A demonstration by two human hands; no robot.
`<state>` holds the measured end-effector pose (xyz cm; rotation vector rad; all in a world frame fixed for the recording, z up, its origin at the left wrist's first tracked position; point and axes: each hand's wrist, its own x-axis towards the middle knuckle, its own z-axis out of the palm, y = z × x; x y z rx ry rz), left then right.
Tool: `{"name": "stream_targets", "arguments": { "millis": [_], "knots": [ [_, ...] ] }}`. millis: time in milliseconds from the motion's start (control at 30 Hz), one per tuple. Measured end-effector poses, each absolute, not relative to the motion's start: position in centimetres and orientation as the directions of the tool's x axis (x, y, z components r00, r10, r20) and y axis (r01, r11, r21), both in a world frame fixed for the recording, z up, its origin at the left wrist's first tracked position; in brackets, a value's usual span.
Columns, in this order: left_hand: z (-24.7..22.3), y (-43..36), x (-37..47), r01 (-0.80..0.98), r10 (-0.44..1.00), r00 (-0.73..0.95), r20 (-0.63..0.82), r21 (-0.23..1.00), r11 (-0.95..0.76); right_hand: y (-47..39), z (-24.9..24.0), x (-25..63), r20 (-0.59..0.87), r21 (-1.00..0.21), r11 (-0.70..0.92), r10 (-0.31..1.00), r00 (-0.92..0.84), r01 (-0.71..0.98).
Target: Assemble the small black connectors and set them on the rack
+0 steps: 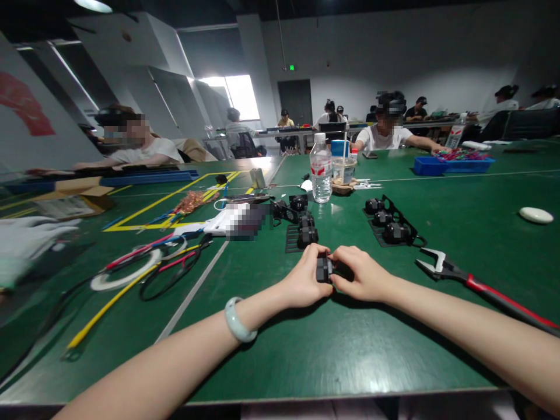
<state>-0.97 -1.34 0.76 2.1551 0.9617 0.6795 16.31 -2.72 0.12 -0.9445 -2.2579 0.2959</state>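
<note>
A small black ribbed fitting, which looks like a cable gland [322,269], is held above the near part of the green table. My left hand [304,279], with a pale bangle on its wrist, grips it between thumb and fingers. From the other side, the thumb and fingers of my right hand [364,273] close on its right end. Just beyond my hands lies a black slotted bracket [294,238] with several black fittings [308,235] on it. Farther right is a second black bracket [405,218] carrying similar fittings. An adjustable wrench [464,279] with red-and-black handles lies beside my right forearm.
A water bottle [321,169] and a cup with a straw [343,170] stand ahead. Coloured cables [126,274] and a white tape roll [125,273] lie left. A white oval object [536,216] sits right. Co-workers sit across the table near a blue tray [468,165].
</note>
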Motion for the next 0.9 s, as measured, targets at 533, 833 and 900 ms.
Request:
{"name": "stream_targets", "arguments": {
  "millis": [533, 833, 900],
  "knots": [
    [1.09, -1.40, -0.86, 0.432, 0.798, 0.571, 0.191, 0.757, -0.490, -2.55, 0.02, 15.93, 0.450, -0.474, 0.660, 0.751, -0.484, 0.582],
    [0.72, -1.29, -0.89, 0.425, 0.789, 0.576, 0.212, 0.747, -0.511, -2.58, -0.01, 15.83, 0.440, -0.501, 0.646, 0.764, -0.472, 0.577],
    [0.62, -1.25, -0.89, 0.420, 0.787, 0.579, 0.214, 0.749, -0.512, -2.49, -0.10, 15.86, 0.443, -0.506, 0.647, 0.763, -0.471, 0.571]
  ]
}}
